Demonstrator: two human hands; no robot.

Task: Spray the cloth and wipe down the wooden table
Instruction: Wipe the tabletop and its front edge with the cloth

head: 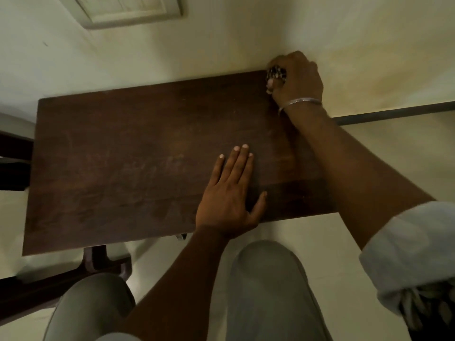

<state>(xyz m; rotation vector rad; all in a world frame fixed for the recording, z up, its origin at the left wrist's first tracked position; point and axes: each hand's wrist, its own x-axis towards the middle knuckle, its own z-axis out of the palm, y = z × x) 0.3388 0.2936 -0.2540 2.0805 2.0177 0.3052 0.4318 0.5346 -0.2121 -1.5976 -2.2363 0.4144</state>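
The dark wooden table point(128, 156) fills the middle of the head view, its top showing faint smears. My left hand point(230, 193) lies flat on the table near its front right edge, fingers straight and together. My right hand point(296, 78) is at the far right corner of the table, fingers curled round a small bunched dark patterned cloth point(276, 73), most of which is hidden inside the grip. A silver bangle point(299, 103) sits on that wrist. No spray bottle is in view.
The table stands against a pale wall point(221, 40). A dark skirting strip point(394, 113) runs along the wall at the right. A dark wooden furniture base point(98, 262) lies on the floor at the lower left. My knees point(266, 279) are just in front of the table.
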